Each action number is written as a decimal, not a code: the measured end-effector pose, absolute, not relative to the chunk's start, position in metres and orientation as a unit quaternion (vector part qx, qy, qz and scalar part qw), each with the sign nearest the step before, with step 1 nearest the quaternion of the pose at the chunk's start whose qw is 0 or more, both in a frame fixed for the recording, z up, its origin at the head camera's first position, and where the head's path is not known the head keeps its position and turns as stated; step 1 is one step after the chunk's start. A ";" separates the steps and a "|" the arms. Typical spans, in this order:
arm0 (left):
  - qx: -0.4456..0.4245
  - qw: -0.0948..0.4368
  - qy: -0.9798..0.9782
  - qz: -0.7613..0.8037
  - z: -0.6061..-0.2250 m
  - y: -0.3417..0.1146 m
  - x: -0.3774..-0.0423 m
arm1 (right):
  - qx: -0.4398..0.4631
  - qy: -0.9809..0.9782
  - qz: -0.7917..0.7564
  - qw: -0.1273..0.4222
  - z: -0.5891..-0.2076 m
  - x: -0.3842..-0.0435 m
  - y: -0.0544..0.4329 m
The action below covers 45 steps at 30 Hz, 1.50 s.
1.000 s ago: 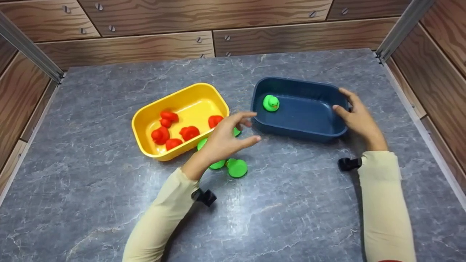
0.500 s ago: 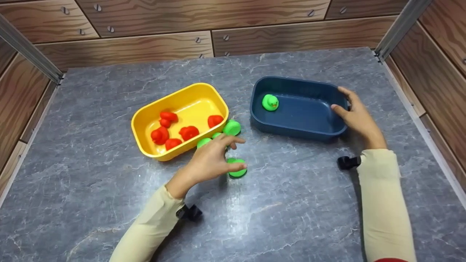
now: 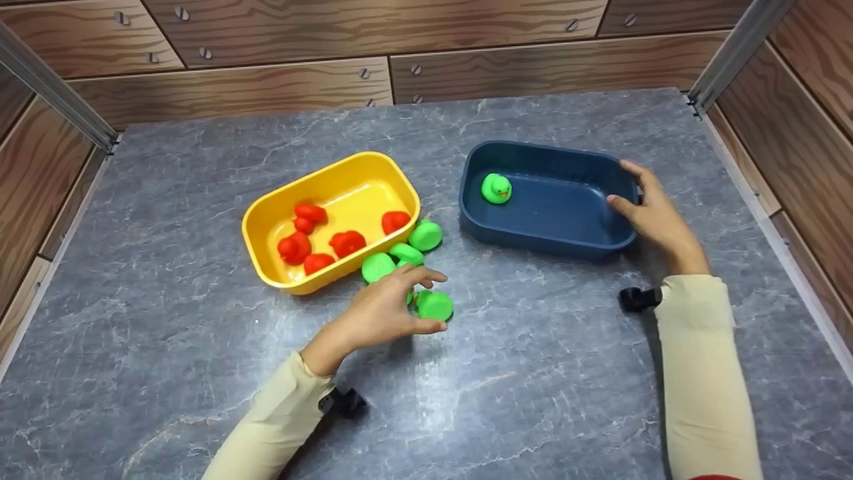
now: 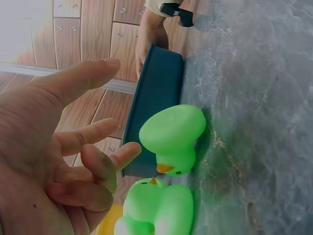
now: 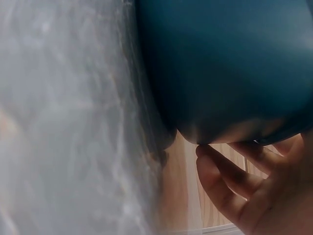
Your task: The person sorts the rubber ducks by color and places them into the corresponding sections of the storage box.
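Note:
My left hand (image 3: 380, 310) hovers with spread fingers over a cluster of green rubber ducks, holding nothing. Its thumb and fingers stand on either side of the nearest duck (image 3: 434, 307), which lies tipped with its flat base showing. In the left wrist view this duck (image 4: 173, 128) sits just beyond the fingertips. A second duck (image 4: 159, 205) is close beside it. With the thumb inside the rim and fingers outside, my right hand (image 3: 663, 227) grips the right end of a dark blue bin (image 3: 553, 210). One green duck (image 3: 496, 189) sits upright at that bin's left end.
A yellow bin (image 3: 360, 200) stands at the left with several red rubber ducks (image 3: 294, 248) in it. More green ducks (image 3: 425, 235) lie along its front right side. Wood-patterned panels (image 3: 493, 73) border the grey marbled table (image 3: 533, 373).
My left hand has moved from beside the blue bin down and to the left, to the green ducks. The right hand keeps its place on the blue bin.

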<state>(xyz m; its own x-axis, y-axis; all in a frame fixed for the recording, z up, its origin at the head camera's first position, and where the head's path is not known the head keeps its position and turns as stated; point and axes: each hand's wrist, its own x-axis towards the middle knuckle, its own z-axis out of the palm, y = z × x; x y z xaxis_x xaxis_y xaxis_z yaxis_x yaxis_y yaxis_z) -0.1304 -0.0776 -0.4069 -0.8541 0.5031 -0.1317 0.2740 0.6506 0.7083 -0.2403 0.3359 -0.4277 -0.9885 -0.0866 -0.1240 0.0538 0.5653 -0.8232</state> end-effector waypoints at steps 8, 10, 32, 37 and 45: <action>0.213 0.150 0.907 0.331 -0.413 -0.076 -0.131 | -0.009 0.882 -0.465 0.077 -0.429 -0.241 0.336; 0.210 0.147 0.912 0.320 -0.413 -0.075 -0.131 | -0.011 0.882 -0.464 0.076 -0.428 -0.241 0.336; 0.215 0.133 0.942 0.220 -0.422 -0.074 -0.133 | -0.001 0.874 -0.479 0.081 -0.429 -0.239 0.334; 0.219 0.134 0.940 0.225 -0.419 -0.074 -0.133 | 0.016 0.871 -0.482 0.091 -0.429 -0.240 0.334; 0.223 0.111 0.929 0.275 -0.409 -0.070 -0.132 | 0.002 0.884 -0.460 0.085 -0.427 -0.240 0.336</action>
